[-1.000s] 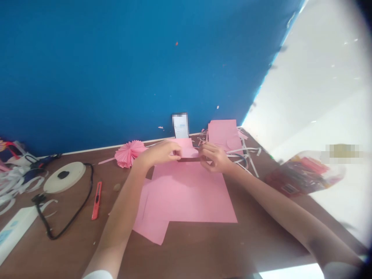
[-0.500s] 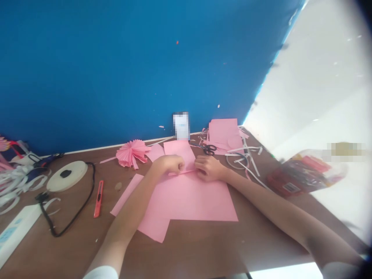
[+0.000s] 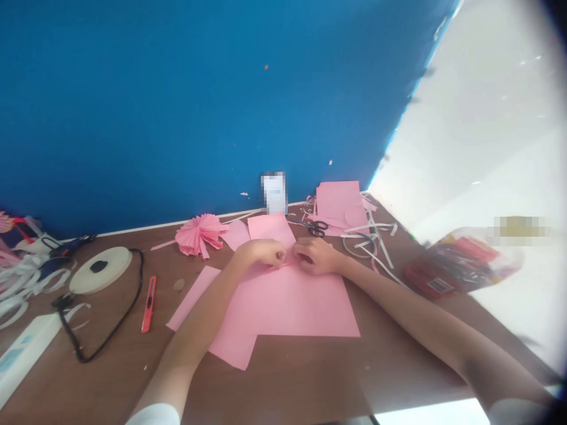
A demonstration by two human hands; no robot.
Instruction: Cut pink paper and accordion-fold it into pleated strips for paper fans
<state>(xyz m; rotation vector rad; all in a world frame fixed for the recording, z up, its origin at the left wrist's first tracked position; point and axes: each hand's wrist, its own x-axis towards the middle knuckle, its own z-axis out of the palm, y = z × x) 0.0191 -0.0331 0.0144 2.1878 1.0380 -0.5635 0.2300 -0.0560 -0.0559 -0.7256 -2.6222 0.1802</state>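
A blue painted wall [image 3: 177,106] fills the upper left of the view, its surface marked by scattered pale flecks and one small orange speck [image 3: 266,67]. A thin white strip [image 3: 177,223] runs along its foot, where it meets a brown wood-finish tabletop [image 3: 310,378]. To the right, the blue ends at a slanted, chipped edge beside a pale, washed-out surface [image 3: 478,118] (whether wall or floor cannot be determined). A bright white patch [image 3: 425,413] lies beyond the table's near edge. Light appears even and strong, with no window in view.
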